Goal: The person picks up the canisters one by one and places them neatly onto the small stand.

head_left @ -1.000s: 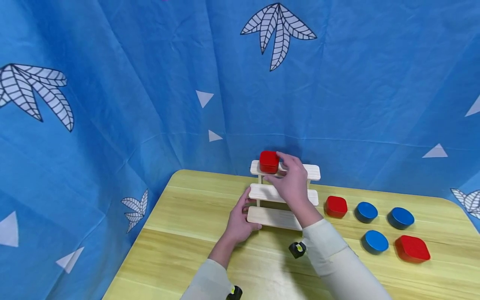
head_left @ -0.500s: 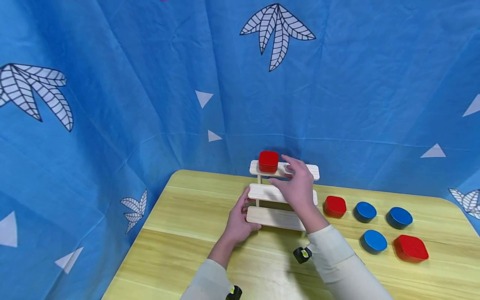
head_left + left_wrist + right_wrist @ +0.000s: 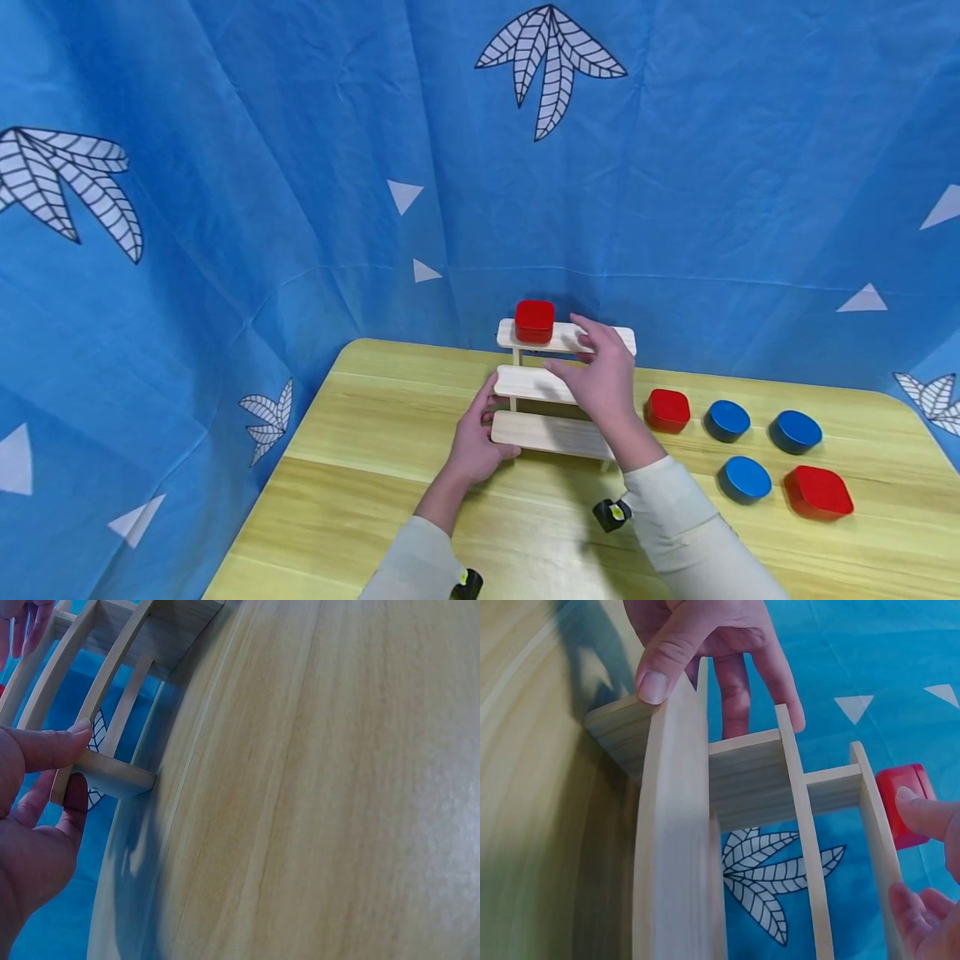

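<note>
Fingers of the left hand (image 3: 477, 448) grip the shelf (image 3: 551, 434), presumably steadying it; right hand (image 3: 606, 379), parted, empty, beside the red box (image 3: 534, 322) atop it.

Head cam: right hand (image 3: 603, 379) pretty much hides the right end of the middle shelf (image 3: 531, 383) on the wooden stand (image 3: 517, 404). Left hand (image 3: 477, 450) has some fingers tucked out of sight behind the bottom shelf (image 3: 547, 433). Near edge of the counter (image 3: 360, 475) gets cropped off. Left wrist cam only catches a sliver of the red box (image 3: 535, 322); on the right wrist one, the thumb (image 3: 924, 815) blocks part of it.
</note>
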Tool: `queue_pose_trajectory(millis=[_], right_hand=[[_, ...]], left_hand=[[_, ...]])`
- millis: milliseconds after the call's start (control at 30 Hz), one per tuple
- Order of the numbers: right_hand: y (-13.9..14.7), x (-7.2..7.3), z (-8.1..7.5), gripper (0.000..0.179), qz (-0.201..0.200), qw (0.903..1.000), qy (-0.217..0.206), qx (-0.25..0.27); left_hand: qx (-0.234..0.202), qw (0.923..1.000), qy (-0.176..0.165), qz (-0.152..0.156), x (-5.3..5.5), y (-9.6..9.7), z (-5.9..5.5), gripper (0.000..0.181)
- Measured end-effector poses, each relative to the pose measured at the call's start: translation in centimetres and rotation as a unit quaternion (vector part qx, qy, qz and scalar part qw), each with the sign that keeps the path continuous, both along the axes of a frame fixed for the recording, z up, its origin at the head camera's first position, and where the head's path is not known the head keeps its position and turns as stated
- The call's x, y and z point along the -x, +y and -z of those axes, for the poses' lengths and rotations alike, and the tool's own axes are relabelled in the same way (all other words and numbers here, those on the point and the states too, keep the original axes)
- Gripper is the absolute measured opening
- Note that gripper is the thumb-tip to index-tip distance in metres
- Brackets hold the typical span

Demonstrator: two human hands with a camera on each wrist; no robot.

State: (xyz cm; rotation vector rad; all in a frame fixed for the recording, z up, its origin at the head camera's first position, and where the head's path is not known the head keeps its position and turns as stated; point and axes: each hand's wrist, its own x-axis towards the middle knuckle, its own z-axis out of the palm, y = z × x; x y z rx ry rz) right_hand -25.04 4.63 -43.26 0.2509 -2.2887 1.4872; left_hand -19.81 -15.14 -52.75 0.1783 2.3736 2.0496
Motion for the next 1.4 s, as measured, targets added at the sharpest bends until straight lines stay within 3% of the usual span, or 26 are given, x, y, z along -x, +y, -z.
queue_pose_trajectory(millis=[433,700,1100,1400], right_hand=[[0.6,-0.7,0.1,0.073,0.015,0.9998,-0.014,0.004],[1.4,-1.1,0.2,0.073,0.023,0.9995,-0.021,0.008],[2.6,-1.9,0.3,0.070,0.048,0.9988,0.000,0.014],[3.5,-2.0,0.9,0.068,0.050,0.9975,0.017,0.046]], left_hand=[[-0.007,1.0000,0.002,0.000,0.1,0.0,0.1,0.125],[0.011,0.9999,0.005,-0.004,0.2,0.0,0.1,0.122],[0.011,0.9999,-0.002,-0.008,0.0,0.1,-0.1,0.124],[0.022,0.9997,0.000,-0.012,-0.1,0.1,0.0,0.123]])
